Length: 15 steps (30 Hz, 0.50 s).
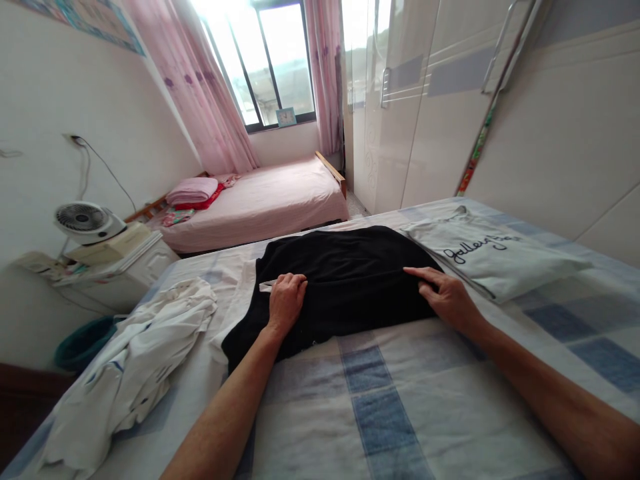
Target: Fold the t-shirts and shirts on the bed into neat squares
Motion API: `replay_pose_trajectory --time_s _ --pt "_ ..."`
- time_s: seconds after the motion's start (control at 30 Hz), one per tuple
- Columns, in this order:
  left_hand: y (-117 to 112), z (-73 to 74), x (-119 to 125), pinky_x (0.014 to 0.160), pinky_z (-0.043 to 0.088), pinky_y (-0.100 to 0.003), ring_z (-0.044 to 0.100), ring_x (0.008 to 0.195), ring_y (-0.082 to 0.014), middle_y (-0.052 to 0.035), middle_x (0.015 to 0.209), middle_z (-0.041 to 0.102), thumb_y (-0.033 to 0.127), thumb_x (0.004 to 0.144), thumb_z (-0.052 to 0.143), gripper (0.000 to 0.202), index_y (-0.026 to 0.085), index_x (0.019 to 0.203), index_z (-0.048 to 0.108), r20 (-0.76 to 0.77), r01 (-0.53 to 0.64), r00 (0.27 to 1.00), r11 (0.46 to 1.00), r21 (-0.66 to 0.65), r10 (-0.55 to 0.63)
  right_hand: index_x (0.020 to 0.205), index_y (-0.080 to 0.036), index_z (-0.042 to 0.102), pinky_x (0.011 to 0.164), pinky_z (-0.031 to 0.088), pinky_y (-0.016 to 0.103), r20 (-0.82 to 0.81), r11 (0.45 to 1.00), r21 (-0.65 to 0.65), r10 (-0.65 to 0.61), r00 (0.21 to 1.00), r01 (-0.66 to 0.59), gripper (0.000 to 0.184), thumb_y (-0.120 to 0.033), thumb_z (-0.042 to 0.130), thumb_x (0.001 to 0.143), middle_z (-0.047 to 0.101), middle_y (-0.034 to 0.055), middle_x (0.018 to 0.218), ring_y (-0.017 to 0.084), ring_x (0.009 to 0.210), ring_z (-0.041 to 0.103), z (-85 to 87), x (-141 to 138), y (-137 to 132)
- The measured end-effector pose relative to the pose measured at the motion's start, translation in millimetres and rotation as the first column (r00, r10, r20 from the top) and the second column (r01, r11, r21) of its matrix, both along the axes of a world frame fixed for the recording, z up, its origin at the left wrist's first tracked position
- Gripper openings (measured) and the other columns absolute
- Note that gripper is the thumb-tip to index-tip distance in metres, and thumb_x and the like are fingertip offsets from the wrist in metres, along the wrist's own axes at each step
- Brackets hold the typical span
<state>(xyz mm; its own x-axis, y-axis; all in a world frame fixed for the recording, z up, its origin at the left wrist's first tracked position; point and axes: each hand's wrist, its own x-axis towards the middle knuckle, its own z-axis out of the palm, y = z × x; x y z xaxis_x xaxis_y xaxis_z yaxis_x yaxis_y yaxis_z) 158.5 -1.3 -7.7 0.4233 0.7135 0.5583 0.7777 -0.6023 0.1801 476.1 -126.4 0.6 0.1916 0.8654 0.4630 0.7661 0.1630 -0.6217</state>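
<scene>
A black garment (350, 283) lies spread across the bed, with a white part (240, 293) showing along its left side. On its left half, my left hand (287, 300) has its fingers closed on the black cloth, beside a small white strip (267, 286). My right hand (447, 297) is at the garment's right edge, index finger stretched over the cloth and the other fingers curled in, pinching the fabric. A faint ridge in the cloth runs between the two hands. To the right lies a folded pale shirt (520, 267) with dark lettering.
A crumpled white garment (145, 360) lies on the left of the checked bedsheet (390, 420). Beyond stand a pink-covered bed (270, 197) and a wardrobe (425, 133). At left are a fan (83, 220) on a white cabinet (155, 263) and a teal bin (83, 343).
</scene>
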Motion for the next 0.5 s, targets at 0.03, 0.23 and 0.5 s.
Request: replay_pose_trajectory --time_s 0.03,0.23,0.5 --pt "-2 1.7 -1 0.087 0.047 -0.042 0.055 0.096 -0.0253 -0.0088 0.095 0.063 0.029 0.091 0.045 0.022 0.019 0.1 0.062 0.0 -0.014 1.0 0.999 0.03 0.014 0.113 -0.022 0.066 0.091 0.048 0.034 0.003 1.0 -0.025 0.012 1.0 -0.012 0.041 -0.018 0.044 0.078 0.067 0.0036 0.111 0.02 0.099 0.063 -2.9 1 2" --pt "-31 9.3 2 0.108 0.036 -0.044 0.041 0.13 -0.0216 -0.0052 0.126 0.058 0.015 0.092 0.036 0.035 0.024 0.115 0.06 -0.134 0.402 0.909 0.915 0.036 -0.395 0.116 -0.023 0.065 0.088 0.049 0.033 0.086 0.996 -0.089 0.029 0.996 -0.021 0.041 -0.019 0.045 0.08 0.068 0.0039 0.107 0.02 0.094 0.064 -11.9 9 5" --pt "-29 -9.9 11 0.112 0.028 -0.046 0.029 0.137 -0.0246 -0.0073 0.147 0.038 0.046 0.093 0.039 0.053 0.02 0.139 0.039 -0.258 0.309 0.888 0.911 -0.274 -0.38 0.112 -0.021 0.065 0.086 0.049 0.032 0.18 0.994 -0.086 -0.057 0.982 0.073 0.037 -0.018 0.042 0.084 0.067 0.0054 0.108 0.02 0.095 0.064 -15.4 11 7"
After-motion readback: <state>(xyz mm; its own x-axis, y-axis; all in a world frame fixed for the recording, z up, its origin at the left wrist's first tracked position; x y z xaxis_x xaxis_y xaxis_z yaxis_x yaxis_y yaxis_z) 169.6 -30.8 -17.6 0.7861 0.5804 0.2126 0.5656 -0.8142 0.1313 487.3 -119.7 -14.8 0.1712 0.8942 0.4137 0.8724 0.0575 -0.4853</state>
